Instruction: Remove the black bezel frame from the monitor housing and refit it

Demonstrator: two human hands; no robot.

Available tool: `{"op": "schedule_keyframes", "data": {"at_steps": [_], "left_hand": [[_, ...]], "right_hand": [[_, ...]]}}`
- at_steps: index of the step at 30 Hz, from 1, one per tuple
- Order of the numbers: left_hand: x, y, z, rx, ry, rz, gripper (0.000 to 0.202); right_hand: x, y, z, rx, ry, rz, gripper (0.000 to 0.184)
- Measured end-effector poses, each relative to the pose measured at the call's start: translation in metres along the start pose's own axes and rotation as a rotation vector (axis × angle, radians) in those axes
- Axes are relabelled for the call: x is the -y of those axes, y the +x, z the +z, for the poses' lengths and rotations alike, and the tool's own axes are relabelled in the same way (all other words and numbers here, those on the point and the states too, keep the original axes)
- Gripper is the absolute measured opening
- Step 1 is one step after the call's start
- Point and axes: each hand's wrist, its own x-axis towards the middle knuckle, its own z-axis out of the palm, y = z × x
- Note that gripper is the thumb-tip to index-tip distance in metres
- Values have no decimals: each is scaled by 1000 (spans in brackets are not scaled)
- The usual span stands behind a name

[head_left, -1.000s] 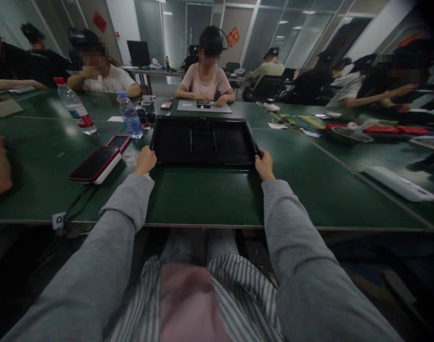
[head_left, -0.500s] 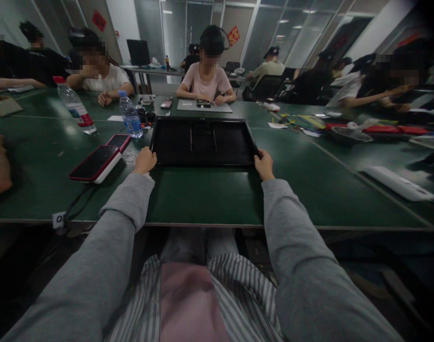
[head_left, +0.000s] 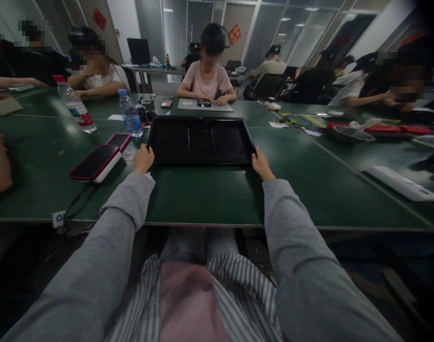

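A shallow black rectangular tray [head_left: 231, 142] with raised edges lies in front of me on the green table [head_left: 206, 197]. Two thin pale lines and a small dark raised shape mark its middle. My left hand [head_left: 143, 159] is closed around its left side near the front corner, thumb at the rim. Opposite it, my right hand [head_left: 261, 164] grips the right side at the front corner. The undersides of the fingers on both hands are hidden.
Left of the tray stand a blue-capped bottle [head_left: 131, 116] and a red-capped bottle [head_left: 75, 107]. Two phone-like devices [head_left: 96, 162] lie nearer me. On the right are a white bar [head_left: 400, 183] and a dark mesh bowl [head_left: 353, 134]. A person [head_left: 210, 78] sits opposite.
Both hands and the tray have shifted slightly left, the grip unchanged. At the left across the table, a person has lowered a forearm onto the tabletop.
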Motion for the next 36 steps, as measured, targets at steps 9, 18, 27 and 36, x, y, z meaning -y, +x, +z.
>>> {"op": "schedule_keyframes", "data": {"at_steps": [9,18,27,36], "left_hand": [[-7,-8,-13,-15,90,-56,55],[-14,-14,-18,-8,125,-80,56],[-3,-9,-8,-90,41,6,53],[-33,-33,-7,-53,67,395,61]], "right_hand": [[25,-10,4,-49,-91,80,79],[42,-17,12,48,-222,122,80],[52,-18,13,7,-179,25,85],[59,-25,11,-34,-243,-33,76]]}}
